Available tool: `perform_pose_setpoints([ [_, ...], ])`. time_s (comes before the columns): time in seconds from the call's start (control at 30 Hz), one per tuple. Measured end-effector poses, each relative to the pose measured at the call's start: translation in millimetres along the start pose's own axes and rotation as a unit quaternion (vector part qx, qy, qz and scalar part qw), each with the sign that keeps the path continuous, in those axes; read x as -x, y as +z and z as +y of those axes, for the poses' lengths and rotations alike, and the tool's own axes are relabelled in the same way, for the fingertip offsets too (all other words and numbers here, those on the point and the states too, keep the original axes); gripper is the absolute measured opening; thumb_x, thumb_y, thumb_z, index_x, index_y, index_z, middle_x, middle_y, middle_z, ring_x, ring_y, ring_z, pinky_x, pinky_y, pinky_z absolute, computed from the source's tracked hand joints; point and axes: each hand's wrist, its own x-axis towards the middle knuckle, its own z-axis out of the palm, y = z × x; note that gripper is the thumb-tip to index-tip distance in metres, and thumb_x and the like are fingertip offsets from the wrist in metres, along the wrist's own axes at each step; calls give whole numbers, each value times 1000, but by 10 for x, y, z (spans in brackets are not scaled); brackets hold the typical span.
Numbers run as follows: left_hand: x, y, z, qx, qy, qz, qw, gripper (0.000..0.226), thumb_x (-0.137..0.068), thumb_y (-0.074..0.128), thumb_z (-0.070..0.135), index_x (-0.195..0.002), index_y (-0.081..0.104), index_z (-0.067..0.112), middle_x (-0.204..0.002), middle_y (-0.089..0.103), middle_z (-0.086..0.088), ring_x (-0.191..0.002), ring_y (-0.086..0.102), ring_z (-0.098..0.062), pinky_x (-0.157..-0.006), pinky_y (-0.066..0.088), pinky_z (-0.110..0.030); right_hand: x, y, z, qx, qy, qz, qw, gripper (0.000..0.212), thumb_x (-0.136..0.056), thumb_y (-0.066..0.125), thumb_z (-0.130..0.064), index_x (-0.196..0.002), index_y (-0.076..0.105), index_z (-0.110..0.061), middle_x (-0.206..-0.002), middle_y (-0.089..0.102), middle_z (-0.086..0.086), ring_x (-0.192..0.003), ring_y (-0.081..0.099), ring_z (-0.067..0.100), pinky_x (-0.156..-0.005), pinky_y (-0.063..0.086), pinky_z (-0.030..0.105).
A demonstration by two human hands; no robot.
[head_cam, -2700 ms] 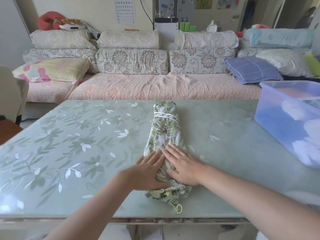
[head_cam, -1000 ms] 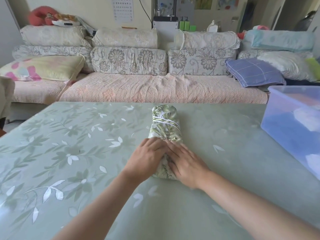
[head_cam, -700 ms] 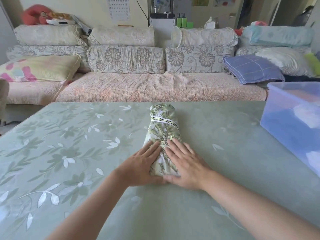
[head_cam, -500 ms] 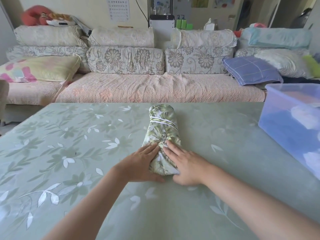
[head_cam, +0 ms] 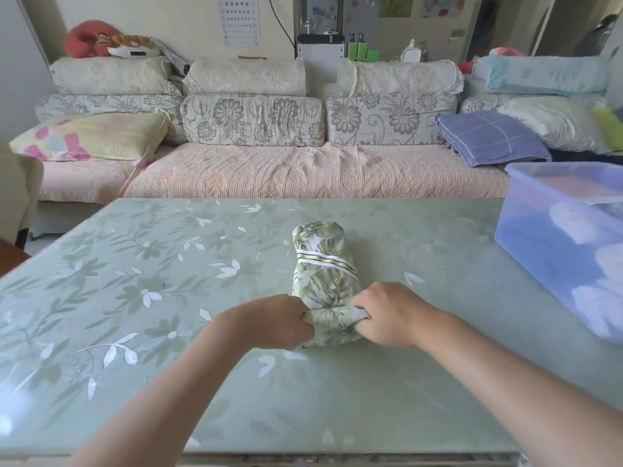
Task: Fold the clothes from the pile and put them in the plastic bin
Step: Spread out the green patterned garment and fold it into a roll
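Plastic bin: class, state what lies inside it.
The plastic bin has a cloudy blue wall; through it pale white and pinkish shapes show, probably cloth. What each piece is, and the bin's floor, are hidden.

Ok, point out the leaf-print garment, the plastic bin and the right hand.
leaf-print garment (head_cam: 325,281): head view, top just below its striped band.
plastic bin (head_cam: 526,237): head view, its near wall.
right hand (head_cam: 387,313): head view, back of the hand.

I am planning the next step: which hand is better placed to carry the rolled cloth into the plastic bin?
Probably the right hand. Both it and the left hand grip the near end of the cloth, but the bin stands to the right, nearer it.
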Motion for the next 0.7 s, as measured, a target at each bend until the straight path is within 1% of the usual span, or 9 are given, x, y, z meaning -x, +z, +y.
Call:
perform_pose_setpoints([
  [0.13,47,-49,-49,155,-8,4,988,15,-72,56,26,-77,67,17,-79,72,1,-89,71,-22,-88,56,-41,46,103,-69,-39,-36,128,990,24,-69,34,-40,-58,30,-19,-68,51,0,-62,43,22,-52,34,32],
  [0.2,-14,-96,-73,186,-8,59,981,29,-64,56,29,-83,67,11,-78,70,-2,-83,70,-24,-78,57,-37,-53,149,-82,-80,0,152,985,20,-76,35,-38,-62,38,-23,-75,53,-2,-66,47,23,-55,38,35],
  [0.27,-93,-114,-83,186,-18,110,976,27,-67,60,31,-88,65,14,-80,67,0,-76,66,-22,-65,53,-31,-160,177,-69,-103,44,166,980,21,-89,42,-28,-69,41,-23,-69,46,-3,-64,41,26,-56,27,38],
  [0.33,-159,-99,-72,118,-31,185,975,23,-78,61,29,-100,62,23,-94,67,0,-86,65,-21,-66,53,-29,-251,236,-24,-101,86,176,975,17,-97,46,-20,-82,52,-16,-72,56,5,-64,41,29,-58,26,35],
  [0.4,-245,-15,-53,-20,6,304,952,41,-85,58,25,-126,56,26,-127,58,0,-118,54,-21,-92,50,-35,-318,305,46,-107,112,185,970,13,-97,47,-17,-94,57,-10,-80,64,16,-67,51,36,-58,29,34],
  [0.47,-336,72,27,-130,94,400,902,48,-84,54,12,-132,56,20,-141,50,0,-133,42,-22,-109,37,-38,-368,362,109,-103,118,185,970,14,-95,49,-15,-100,60,-8,-87,68,18,-78,61,40,-59,32,34],
  [0.53,-426,169,128,-189,169,411,876,46,-78,57,6,-121,66,17,-131,61,0,-126,51,-22,-110,33,-34,-408,395,129,-94,124,182,971,15,-94,48,-13,-102,59,-9,-93,68,17,-87,63,39,-61,34,35],
  [0.6,-554,314,150,-224,203,406,862,34,-82,55,16,-113,70,13,-119,67,-2,-114,59,-23,-104,33,-32,-435,419,130,-92,134,186,969,17,-94,48,-14,-108,59,-10,-102,68,13,-95,62,37,-66,39,38],
  [0.7,-651,452,134,-232,129,332,905,55,-96,26,35,-132,60,11,-137,58,-5,-131,49,-25,-113,25,-36,-444,434,142,-9,163,212,964,32,-88,56,-11,-119,59,-16,-114,61,6,-103,59,31,-81,47,39],
])
